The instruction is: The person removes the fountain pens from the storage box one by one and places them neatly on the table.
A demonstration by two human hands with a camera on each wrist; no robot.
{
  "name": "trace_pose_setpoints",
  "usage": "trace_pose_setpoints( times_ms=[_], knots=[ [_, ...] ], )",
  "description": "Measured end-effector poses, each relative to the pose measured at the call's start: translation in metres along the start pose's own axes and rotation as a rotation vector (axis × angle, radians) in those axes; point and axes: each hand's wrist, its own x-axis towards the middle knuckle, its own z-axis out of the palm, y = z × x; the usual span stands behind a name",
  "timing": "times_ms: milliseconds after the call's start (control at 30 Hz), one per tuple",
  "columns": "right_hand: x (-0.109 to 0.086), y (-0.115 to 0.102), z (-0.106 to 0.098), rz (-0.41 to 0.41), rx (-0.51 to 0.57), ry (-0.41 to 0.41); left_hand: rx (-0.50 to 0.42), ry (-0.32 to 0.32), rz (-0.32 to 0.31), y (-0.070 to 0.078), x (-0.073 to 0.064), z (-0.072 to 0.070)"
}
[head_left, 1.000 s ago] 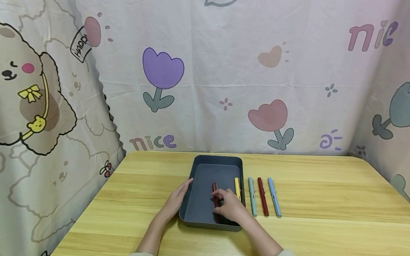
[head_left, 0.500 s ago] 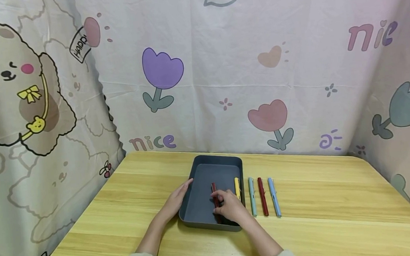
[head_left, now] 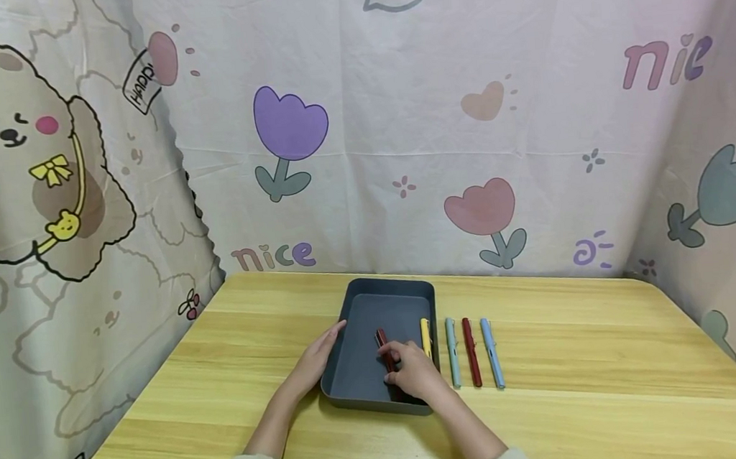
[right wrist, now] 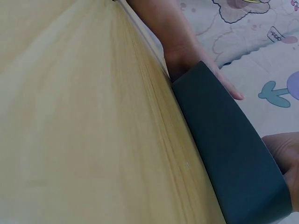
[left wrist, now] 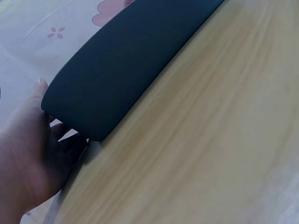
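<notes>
- right hand: reaches in over the tray's near right part. i hold the dark pen pinched between thumb and fingers, a narrow grip; its near end is hidden from me.
- left hand: fingers lie mostly straight along the outside of the left wall of the tray. i find this a steadying touch, not a clench; pressure should be light, enough to stop the tray sliding.
- dark pen: inside the tray, left of the yellow pen, well apart from it, far end leaning slightly left. whether it touches the floor i cannot tell.
- step in hand, as i judge it: placing the dark pen. advised: line it up with the yellow pen, lower both ends together, then part thumb and fingers evenly so it does not roll.
- yellow pen: along the right wall, partly behind my right hand; my knuckles should keep off it.
- beyond the right wall, on the table: green pen, red pen, blue pen, side by side, apart.
- farthest: printed curtain.
</notes>
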Motion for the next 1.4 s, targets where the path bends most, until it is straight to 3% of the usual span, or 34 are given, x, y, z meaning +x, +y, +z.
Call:
trace_pose_setpoints(
  times_ms=[633, 733, 900, 967, 1167, 1400],
  knots=[
    [-0.001, 0.001, -0.008, 0.046, 0.201, 0.001, 0.004, 0.004, 0.001, 0.0, 0.0, -0.001],
    [0.0, 0.001, -0.009, 0.071, 0.239, 0.0, -0.015, -0.005, 0.0, 0.01, -0.004, -0.001],
    [0.001, 0.002, -0.01, 0.11, 0.298, 0.011, -0.016, -0.009, -0.001, 0.009, -0.004, -0.001],
    [0.001, 0.002, -0.011, 0.117, 0.32, 0.01, -0.006, -0.01, 0.019, -0.001, 0.0, 0.0],
    [0.0, 0.001, -0.013, 0.119, 0.397, -0.002, 0.034, -0.024, 0.105, -0.002, -0.001, -0.001],
    [0.002, 0.0, -0.016, 0.128, 0.428, -0.025, -0.011, -0.013, 0.007, 0.0, 0.001, -0.001]
  ],
)
